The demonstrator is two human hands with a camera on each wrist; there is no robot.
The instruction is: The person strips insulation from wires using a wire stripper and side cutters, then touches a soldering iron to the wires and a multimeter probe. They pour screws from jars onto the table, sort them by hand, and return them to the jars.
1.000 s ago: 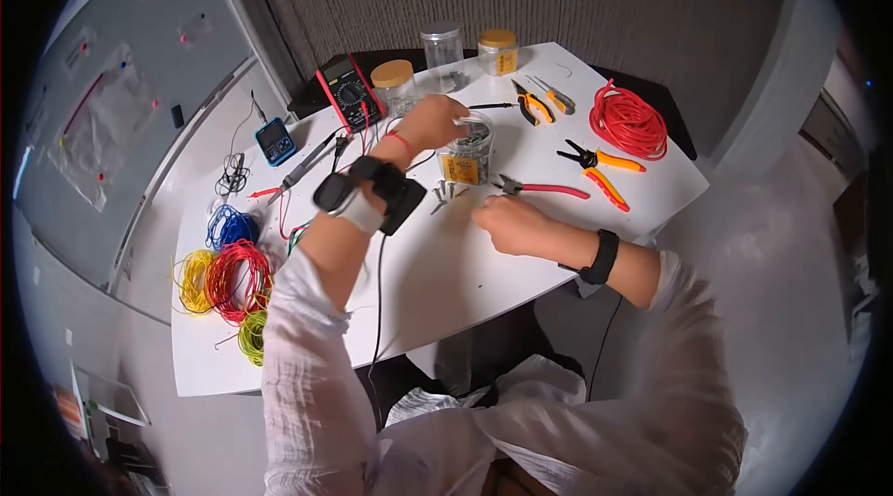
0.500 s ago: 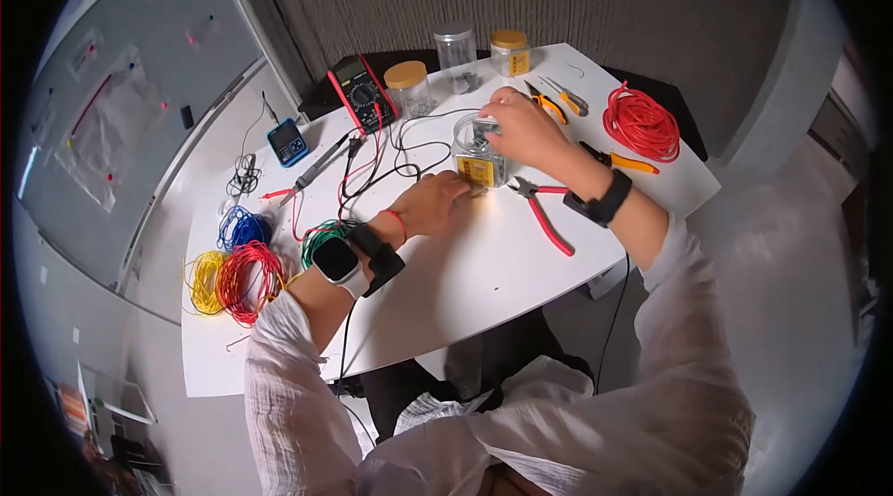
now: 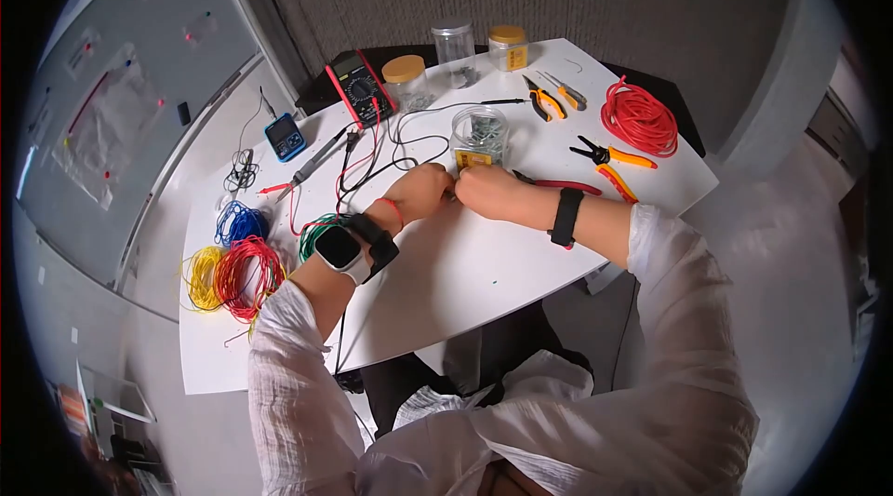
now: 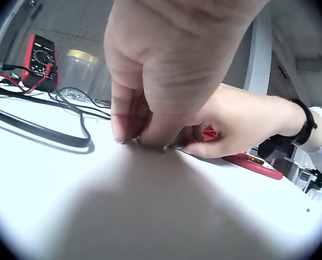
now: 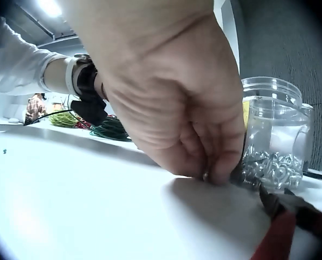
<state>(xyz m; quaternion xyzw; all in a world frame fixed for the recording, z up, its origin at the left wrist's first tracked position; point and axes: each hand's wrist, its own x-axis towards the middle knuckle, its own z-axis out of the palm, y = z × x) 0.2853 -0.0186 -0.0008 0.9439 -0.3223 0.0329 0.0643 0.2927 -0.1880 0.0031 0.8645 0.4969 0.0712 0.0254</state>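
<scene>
Both hands meet low over the white table [image 3: 419,282], just in front of an open clear jar [image 3: 482,128] holding small metal hardware. My right hand [image 3: 488,194] has thumb and fingers pinched together at the tabletop; a bit of a small metal screw [image 5: 206,176] shows between the tips. Beside it, my left hand [image 3: 420,191] points down, its thumb and fingers bunched at the table around a small metal piece [image 4: 174,147], mostly hidden. Red-handled cutters [image 3: 567,186] lie right of the jar, partly behind the right hand.
Wire strippers [image 3: 614,161], orange-black pliers [image 3: 542,101] and a red wire coil [image 3: 640,114] lie at the right. A multimeter [image 3: 361,88] and lidded jars [image 3: 454,54] stand at the back. Black leads [image 3: 400,147] cross the table left of the jar; coloured wire coils [image 3: 244,277] lie farther left.
The left hand came down from the jar's mouth to the table in front of it. The right hand went up to the jar, then back down beside the left. The cutters shifted.
</scene>
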